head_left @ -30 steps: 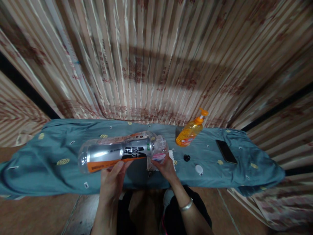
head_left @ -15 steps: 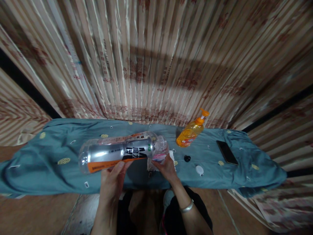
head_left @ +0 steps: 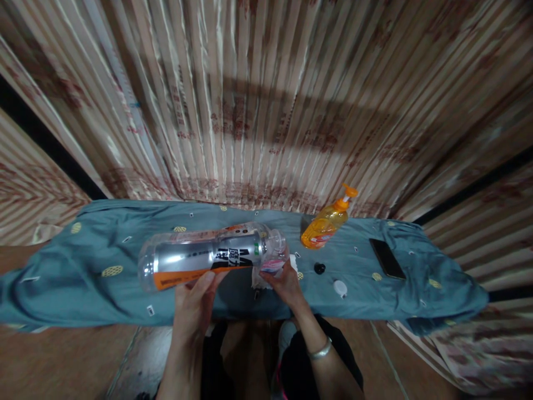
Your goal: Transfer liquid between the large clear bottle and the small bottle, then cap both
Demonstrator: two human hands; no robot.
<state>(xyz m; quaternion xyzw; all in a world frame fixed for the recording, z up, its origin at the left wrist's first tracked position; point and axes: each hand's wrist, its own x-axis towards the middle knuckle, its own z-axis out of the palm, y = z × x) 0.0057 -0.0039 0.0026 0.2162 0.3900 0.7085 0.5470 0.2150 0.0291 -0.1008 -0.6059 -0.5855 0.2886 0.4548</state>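
Holding the large bottle sideways in the left hand, between back and front edges of the table, and the small clear bottle in the right hand, already together, any pouring left too blurred to judge.

We see a large bottle of glossy clear plastic, a tablecloth of wrinkled fabric, a bracelet of shiny metal.
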